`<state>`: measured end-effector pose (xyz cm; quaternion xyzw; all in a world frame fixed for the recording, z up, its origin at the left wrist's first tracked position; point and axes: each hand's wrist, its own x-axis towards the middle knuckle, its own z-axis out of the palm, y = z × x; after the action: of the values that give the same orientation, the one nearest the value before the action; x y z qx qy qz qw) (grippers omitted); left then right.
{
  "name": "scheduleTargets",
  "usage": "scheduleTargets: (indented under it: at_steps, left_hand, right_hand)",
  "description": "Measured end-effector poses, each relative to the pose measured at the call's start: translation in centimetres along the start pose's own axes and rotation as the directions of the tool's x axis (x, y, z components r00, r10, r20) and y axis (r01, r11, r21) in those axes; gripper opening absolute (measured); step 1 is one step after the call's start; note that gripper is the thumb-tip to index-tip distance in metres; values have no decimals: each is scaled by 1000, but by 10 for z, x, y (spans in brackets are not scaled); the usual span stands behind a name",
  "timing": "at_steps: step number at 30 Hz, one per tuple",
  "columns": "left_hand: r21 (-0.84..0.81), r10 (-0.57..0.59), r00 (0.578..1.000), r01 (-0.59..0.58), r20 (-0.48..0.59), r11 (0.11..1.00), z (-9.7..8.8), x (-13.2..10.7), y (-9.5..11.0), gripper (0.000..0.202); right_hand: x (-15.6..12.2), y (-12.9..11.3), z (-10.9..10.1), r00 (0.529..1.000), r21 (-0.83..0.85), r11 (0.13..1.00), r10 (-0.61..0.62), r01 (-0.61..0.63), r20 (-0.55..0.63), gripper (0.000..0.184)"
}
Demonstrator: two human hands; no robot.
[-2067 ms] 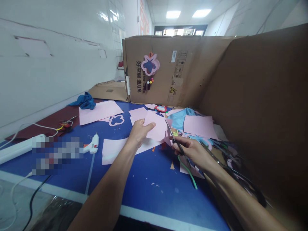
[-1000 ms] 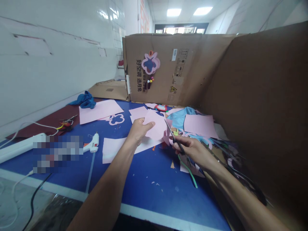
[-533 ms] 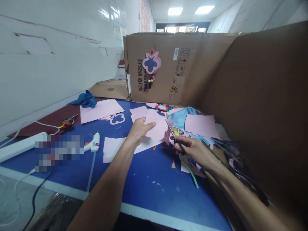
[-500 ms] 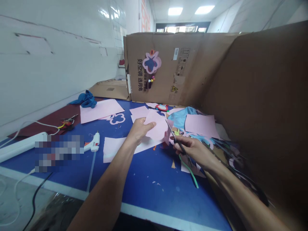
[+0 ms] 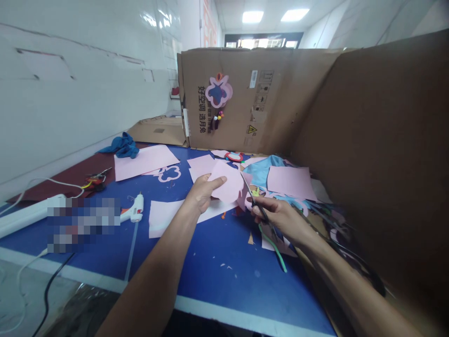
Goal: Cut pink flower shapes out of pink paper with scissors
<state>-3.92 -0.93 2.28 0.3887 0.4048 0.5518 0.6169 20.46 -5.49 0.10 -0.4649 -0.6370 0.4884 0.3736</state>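
My left hand (image 5: 204, 191) pinches a piece of pink paper (image 5: 228, 185) between thumb and fingers, above the blue table. In my right hand (image 5: 271, 210) is a pair of scissors (image 5: 261, 209), its dark handles gripped by the fingers. The blades point up and to the left, at the right edge of the held paper; whether they are parted I cannot tell. Under my left hand and forearm lies a pale pink sheet (image 5: 164, 217). Beside my right hand are a green strip (image 5: 278, 252) and a small yellow piece (image 5: 256, 192).
A white glue gun (image 5: 136, 208) stands on the left by a white power strip (image 5: 35, 217). A pink flower outline (image 5: 170, 174) lies farther back. Cardboard walls (image 5: 280, 103) rise behind and to the right. Pink sheets (image 5: 290, 181) and light blue cloth (image 5: 263, 169) cover the right side.
The whole view has shifted slightly. The held paper has turned a little and its right edge looks more rounded. Both hands keep their grips.
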Motion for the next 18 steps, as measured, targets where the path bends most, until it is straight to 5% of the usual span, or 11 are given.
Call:
scheduleTargets:
  at_steps: [5, 11, 18]
  left_hand:
    - [-155, -75, 997, 77, 20, 985, 4, 0, -2, 29]
    - [-373, -6, 999, -7, -33, 928, 25, -5, -12, 35]
    - [-323, 81, 980, -138, -183, 936, 40, -9, -21, 56]
  right_hand:
    - [2, 2, 0, 998, 53, 998, 23, -20, -63, 56]
    - [2, 1, 4, 994, 119, 993, 27, -15, -102, 56]
    - [0, -6, 11, 993, 151, 988, 56, -39, -108, 60]
